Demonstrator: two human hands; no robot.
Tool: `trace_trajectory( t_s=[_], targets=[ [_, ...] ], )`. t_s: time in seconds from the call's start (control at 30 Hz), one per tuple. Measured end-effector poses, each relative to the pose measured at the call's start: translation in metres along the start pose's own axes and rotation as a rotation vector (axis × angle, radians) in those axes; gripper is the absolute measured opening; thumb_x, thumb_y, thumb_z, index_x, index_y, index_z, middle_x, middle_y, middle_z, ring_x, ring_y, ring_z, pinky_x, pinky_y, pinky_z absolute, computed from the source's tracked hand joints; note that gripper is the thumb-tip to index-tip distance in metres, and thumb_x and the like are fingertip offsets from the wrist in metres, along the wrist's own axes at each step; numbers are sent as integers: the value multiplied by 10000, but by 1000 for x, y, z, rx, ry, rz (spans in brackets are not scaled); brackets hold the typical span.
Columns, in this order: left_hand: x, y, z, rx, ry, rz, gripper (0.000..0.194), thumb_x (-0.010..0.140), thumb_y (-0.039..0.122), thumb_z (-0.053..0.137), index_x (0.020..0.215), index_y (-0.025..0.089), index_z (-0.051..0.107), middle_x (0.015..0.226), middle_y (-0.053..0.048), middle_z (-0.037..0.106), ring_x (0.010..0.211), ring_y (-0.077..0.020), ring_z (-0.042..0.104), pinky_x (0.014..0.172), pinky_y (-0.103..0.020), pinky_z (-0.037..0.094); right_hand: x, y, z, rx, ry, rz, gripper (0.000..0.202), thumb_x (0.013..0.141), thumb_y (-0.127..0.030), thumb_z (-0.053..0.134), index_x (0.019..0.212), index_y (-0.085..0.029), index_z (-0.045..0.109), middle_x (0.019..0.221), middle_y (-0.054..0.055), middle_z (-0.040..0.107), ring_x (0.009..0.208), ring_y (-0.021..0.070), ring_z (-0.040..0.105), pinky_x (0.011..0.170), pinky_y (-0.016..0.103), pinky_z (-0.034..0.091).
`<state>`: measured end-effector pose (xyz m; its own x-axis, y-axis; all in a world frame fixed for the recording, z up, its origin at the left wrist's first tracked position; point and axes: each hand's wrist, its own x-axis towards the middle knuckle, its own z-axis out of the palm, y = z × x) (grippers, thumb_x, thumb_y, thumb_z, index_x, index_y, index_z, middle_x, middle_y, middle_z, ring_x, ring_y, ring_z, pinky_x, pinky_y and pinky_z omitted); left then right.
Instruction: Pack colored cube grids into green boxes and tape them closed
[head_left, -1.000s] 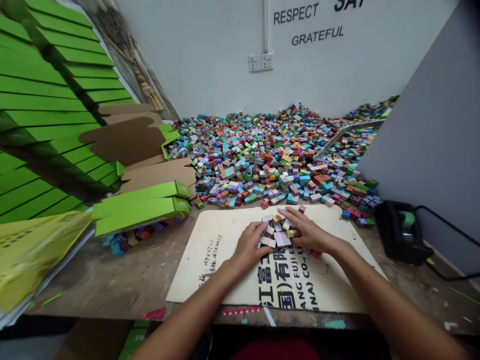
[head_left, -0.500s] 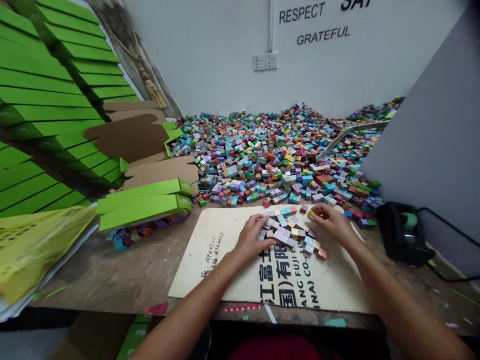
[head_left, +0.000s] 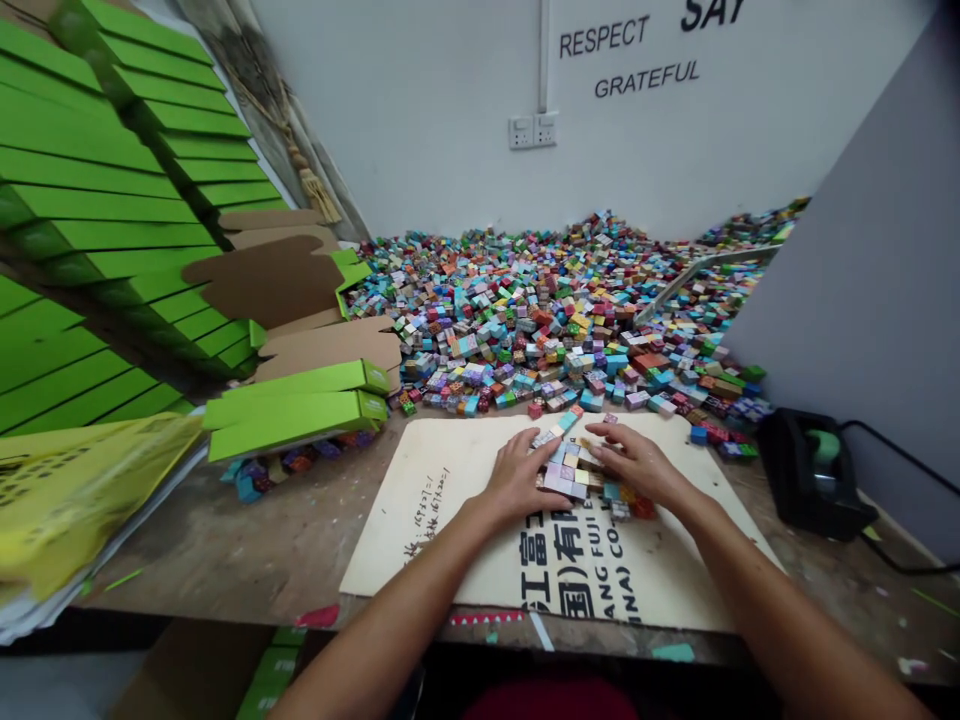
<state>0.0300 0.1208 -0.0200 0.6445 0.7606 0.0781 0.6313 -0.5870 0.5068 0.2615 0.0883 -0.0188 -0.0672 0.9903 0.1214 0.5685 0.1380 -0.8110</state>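
Observation:
A small cluster of coloured cubes (head_left: 571, 468) lies on a cardboard sheet (head_left: 450, 500) with black printed characters. My left hand (head_left: 517, 478) rests flat against the cluster's left side, fingers touching the cubes. On the right side my right hand (head_left: 637, 462) covers part of the cluster, fingers spread over the cubes. Neither hand lifts a cube. A few cubes peek out under my right hand near its lower edge.
A huge heap of small coloured cubes (head_left: 555, 300) fills the table behind the sheet. Green flat boxes (head_left: 296, 405) and brown cardboard cut-outs (head_left: 262, 280) stack at the left. A black tape dispenser (head_left: 814, 470) stands at the right by a grey wall. Yellow sheets (head_left: 67, 490) lie lower left.
My right hand reached out to the right half a second ago and has come back in, pushing the spread cubes together against my left hand.

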Motion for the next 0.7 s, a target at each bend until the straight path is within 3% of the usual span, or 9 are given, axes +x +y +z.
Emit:
trace_trajectory(
  t_s=[0.1,0.23,0.37,0.47,0.6,0.7],
  targets=[
    [4,2,-3,-72,-17,-1,859,618,654,687,1361,339,392,1484,-54,262,1344,-335,229,1088,-476,208,-2,9,-6,-92,-35,38,427,801,-366,558,1204,-225,576,1228,85,591,1092,264,552,918,416,438],
    [31,5,-6,-151,63,-143,481,873,442,492,1316,254,473,1359,-45,478,1236,-251,427,1042,-392,320,5,7,-4,-167,-186,-27,367,778,-322,583,1139,-267,624,1143,35,644,1057,256,559,932,417,413],
    [62,1,-4,-177,22,-138,343,822,285,560,1156,234,624,1162,-26,642,1097,-242,549,979,-366,398,9,-1,3,-71,-212,-84,325,790,-291,548,1104,-256,624,1106,27,643,1008,219,570,890,361,437],
    [74,-2,-2,-218,-22,-81,274,817,228,553,1060,257,676,1070,15,684,1010,-195,604,935,-303,438,4,-3,4,-62,-140,-75,283,779,-296,554,1047,-237,624,1032,30,642,927,201,586,805,319,463],
    [60,-5,-12,-249,-17,-40,311,856,227,508,1141,236,633,1179,-11,632,1092,-182,563,976,-291,408,3,-2,-8,-250,73,-96,203,807,-310,532,965,-229,631,964,47,636,909,221,565,777,334,445],
    [26,-7,-28,-244,-2,-52,490,835,404,572,1294,244,504,1354,-61,483,1251,-241,423,1054,-381,325,9,-2,-14,-356,133,-155,244,858,-300,474,1034,-229,628,1056,78,622,965,242,542,821,365,420]
  ],
)
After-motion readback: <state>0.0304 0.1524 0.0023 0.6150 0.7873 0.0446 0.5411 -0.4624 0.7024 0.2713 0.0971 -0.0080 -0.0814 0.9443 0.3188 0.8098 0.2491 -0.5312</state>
